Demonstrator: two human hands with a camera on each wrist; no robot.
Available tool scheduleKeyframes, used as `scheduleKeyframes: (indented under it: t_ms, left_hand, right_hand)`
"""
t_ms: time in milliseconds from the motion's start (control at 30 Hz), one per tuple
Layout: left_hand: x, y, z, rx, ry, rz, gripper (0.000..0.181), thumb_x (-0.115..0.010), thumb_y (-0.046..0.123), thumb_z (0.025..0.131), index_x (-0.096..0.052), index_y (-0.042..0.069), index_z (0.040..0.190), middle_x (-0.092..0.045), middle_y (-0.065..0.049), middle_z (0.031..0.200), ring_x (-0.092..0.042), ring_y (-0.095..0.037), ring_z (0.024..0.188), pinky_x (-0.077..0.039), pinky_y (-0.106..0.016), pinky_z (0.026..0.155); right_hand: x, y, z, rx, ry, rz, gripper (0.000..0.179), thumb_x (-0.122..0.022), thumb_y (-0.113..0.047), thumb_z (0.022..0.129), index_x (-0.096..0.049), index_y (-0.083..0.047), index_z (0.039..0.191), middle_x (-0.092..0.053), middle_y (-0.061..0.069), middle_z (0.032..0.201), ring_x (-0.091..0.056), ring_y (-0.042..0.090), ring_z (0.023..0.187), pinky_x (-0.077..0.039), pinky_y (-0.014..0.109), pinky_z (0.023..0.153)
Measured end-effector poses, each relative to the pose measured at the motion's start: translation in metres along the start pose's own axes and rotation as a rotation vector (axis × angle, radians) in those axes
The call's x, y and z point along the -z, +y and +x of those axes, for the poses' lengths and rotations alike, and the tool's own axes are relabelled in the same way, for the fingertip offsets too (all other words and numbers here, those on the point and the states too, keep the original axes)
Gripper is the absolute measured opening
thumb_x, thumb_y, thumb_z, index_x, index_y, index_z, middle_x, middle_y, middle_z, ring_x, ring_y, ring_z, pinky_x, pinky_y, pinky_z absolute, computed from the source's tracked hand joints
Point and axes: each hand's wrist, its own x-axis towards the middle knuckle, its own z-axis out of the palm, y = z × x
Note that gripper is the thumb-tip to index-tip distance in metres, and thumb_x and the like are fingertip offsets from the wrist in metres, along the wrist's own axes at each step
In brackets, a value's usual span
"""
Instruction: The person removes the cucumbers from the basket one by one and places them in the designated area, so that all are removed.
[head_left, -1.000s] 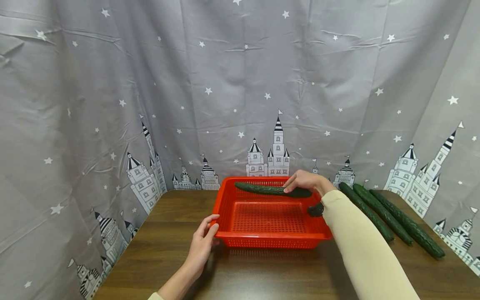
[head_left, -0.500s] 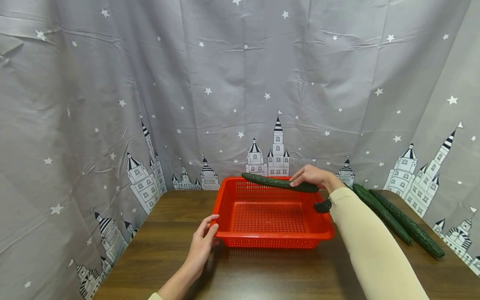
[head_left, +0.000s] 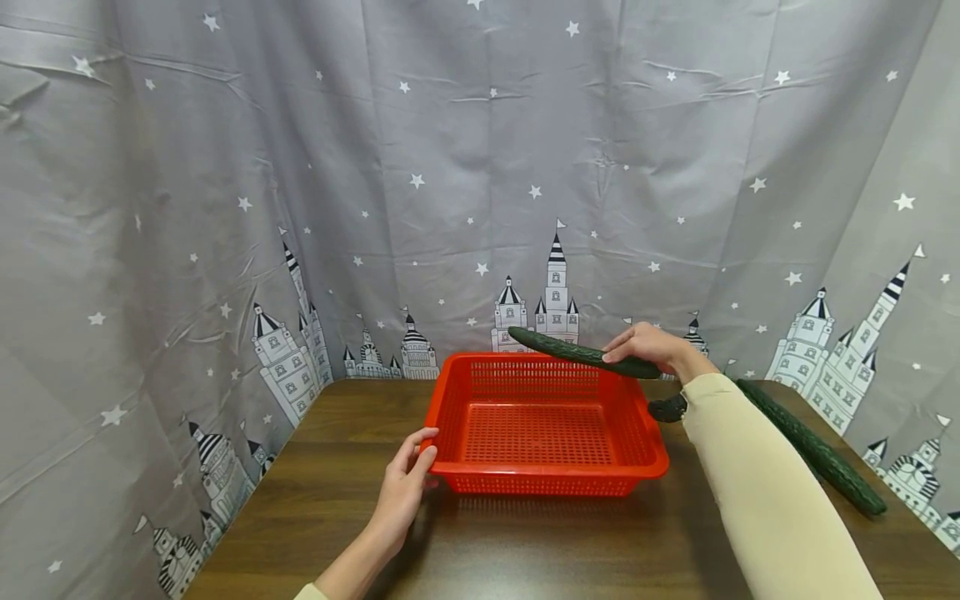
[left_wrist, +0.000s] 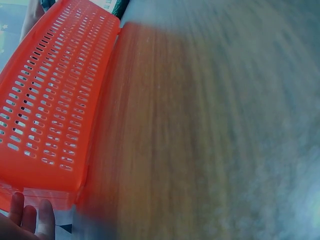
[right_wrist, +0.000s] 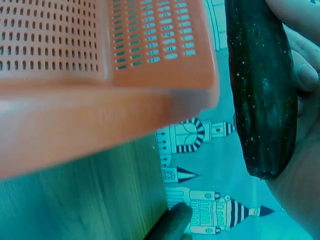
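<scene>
My right hand (head_left: 648, 346) holds a dark green cucumber (head_left: 555, 346) from above, above the back right rim of a red plastic basket (head_left: 547, 483). The cucumber slants, its far left end higher than the end by my palm. In the right wrist view, the blunt end of this cucumber (right_wrist: 265, 100) lies along my palm, beside the basket's corner (right_wrist: 165, 60). My left hand (head_left: 401, 487) grips the basket's left rim near the front corner. In the left wrist view, several fingers (left_wrist: 46, 220) lie against the basket's outer wall (left_wrist: 55, 100).
More cucumbers (head_left: 817, 446) lie on the brown wooden table (head_left: 360, 417) to the right, partly hidden by my right sleeve (head_left: 772, 492). A grey curtain (head_left: 450, 167) printed with stars and castles hangs behind. The basket's slotted floor (head_left: 536, 433) is in plain sight.
My right hand has lifted the cucumber from inside the basket up and to the right, above the rim. My sleeve now covers more of the cucumbers at right. The left hand stays put.
</scene>
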Motion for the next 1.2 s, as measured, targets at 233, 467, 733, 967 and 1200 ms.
scheduleKeyframes:
  t_ms: [233, 467, 733, 967, 1200]
  left_hand:
    - [0.0, -0.001, 0.002, 0.0, 0.007, 0.003, 0.034, -0.057, 0.021, 0.104, -0.056, 0.015, 0.137, -0.057, -0.021, 0.117, -0.062, -0.018, 0.092, -0.054, -0.039, 0.083]
    - [0.0, -0.001, 0.002, -0.004, 0.005, 0.008, 0.034, -0.057, 0.023, 0.104, -0.056, 0.016, 0.137, -0.058, -0.02, 0.117, -0.062, -0.017, 0.092, -0.054, -0.038, 0.083]
    - [0.001, 0.0, 0.003, -0.008, 0.001, 0.004, 0.036, -0.058, 0.025, 0.103, -0.056, 0.016, 0.138, -0.059, -0.019, 0.116, -0.062, -0.016, 0.091, -0.054, -0.04, 0.084]
    - [0.0, 0.0, 0.003, -0.01, 0.004, 0.003, 0.036, -0.058, 0.026, 0.103, -0.056, 0.016, 0.137, -0.058, -0.019, 0.116, -0.062, -0.016, 0.091, -0.054, -0.04, 0.084]
    - [0.0, 0.0, 0.0, 0.009, -0.002, 0.004, 0.038, -0.058, 0.025, 0.103, -0.054, 0.016, 0.139, -0.059, -0.017, 0.117, -0.062, -0.018, 0.093, -0.054, -0.041, 0.086]
  right_hand:
    - [0.012, 0.008, -0.01, 0.0, 0.038, -0.016, 0.049, -0.073, -0.026, 0.09, -0.066, 0.005, 0.127, -0.056, 0.026, 0.14, -0.044, 0.043, 0.137, -0.04, 0.053, 0.111]
    - [0.022, 0.017, -0.021, 0.005, 0.099, -0.053, 0.046, -0.073, -0.026, 0.09, -0.068, 0.004, 0.125, -0.059, 0.026, 0.137, -0.049, 0.042, 0.132, -0.045, 0.05, 0.107]
    - [0.033, 0.03, -0.034, -0.03, 0.167, -0.023, 0.046, -0.072, -0.026, 0.091, -0.067, 0.006, 0.124, -0.061, 0.025, 0.135, -0.049, 0.043, 0.132, -0.047, 0.048, 0.105]
    - [0.04, 0.045, -0.046, -0.066, 0.202, 0.033, 0.045, -0.069, -0.025, 0.093, -0.066, 0.007, 0.126, -0.064, 0.021, 0.132, -0.061, 0.032, 0.121, -0.052, 0.038, 0.099]
    - [0.038, 0.065, -0.06, -0.145, 0.246, 0.044, 0.047, -0.071, -0.029, 0.092, -0.069, 0.007, 0.121, -0.065, 0.024, 0.129, -0.064, 0.03, 0.11, -0.052, 0.043, 0.098]
